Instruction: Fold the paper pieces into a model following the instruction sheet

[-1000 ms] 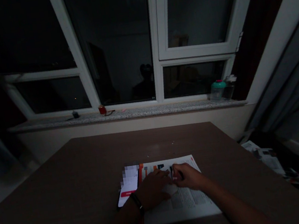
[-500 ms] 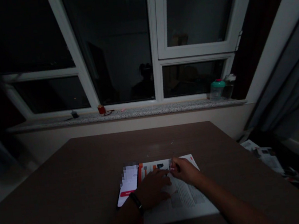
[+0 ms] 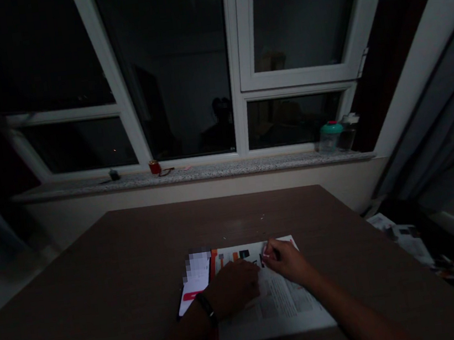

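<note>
A printed sheet or booklet [image 3: 280, 322] with an orange-red left edge lies flat on the table in front of me. My left hand [image 3: 236, 286], a dark band on its wrist, rests on the page's left part, palm down, fingers lightly bent and holding nothing I can see. Over the page's upper right, my right hand [image 3: 283, 260] is closed in a pinch on a small pinkish-white piece [image 3: 265, 252], too small to name. Left of the page, partly behind my left wrist, a phone [image 3: 196, 277] lies with its screen lit.
Tiny white bits [image 3: 262, 217] are scattered on the brown table [image 3: 138, 259] beyond the page. The stone windowsill [image 3: 218, 170] carries a red pot [image 3: 154, 167], a small dark bottle [image 3: 114, 175] and a teal-lidded container [image 3: 330, 137]. Papers [image 3: 407, 241] lie beyond the table's right side.
My right hand has shifted slightly right, away from the left hand. My left fingers, stretched toward it before, are drawn back and bent more.
</note>
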The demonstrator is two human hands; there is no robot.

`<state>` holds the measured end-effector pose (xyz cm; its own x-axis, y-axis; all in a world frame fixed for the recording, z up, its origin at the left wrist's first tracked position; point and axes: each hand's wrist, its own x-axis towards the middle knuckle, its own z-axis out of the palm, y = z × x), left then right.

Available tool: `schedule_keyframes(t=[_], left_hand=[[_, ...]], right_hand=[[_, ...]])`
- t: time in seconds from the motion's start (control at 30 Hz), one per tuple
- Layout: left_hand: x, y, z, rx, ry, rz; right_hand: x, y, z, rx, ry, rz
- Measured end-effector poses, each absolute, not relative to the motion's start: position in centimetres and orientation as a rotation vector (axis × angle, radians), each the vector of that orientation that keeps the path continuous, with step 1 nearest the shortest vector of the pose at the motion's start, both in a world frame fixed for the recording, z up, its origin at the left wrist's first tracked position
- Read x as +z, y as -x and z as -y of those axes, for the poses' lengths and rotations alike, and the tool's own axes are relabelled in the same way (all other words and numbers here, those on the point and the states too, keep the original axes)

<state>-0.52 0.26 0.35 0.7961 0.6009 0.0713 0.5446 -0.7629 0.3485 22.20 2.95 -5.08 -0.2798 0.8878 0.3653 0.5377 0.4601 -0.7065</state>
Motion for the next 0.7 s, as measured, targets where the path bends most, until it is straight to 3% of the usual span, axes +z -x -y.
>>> schedule_keyframes(t=[0.23, 0.7], left_hand=[[-0.2, 0.5, -0.5, 0.245, -2.690, -0.858], [-0.6, -0.1, -0.6, 0.251, -2.658, -0.928]], right_hand=[[-5.0, -21.9, -2.2, 0.655, 1.100, 2.086], [-4.9, -21.1, -2.2, 0.461, 0.979, 2.216]])
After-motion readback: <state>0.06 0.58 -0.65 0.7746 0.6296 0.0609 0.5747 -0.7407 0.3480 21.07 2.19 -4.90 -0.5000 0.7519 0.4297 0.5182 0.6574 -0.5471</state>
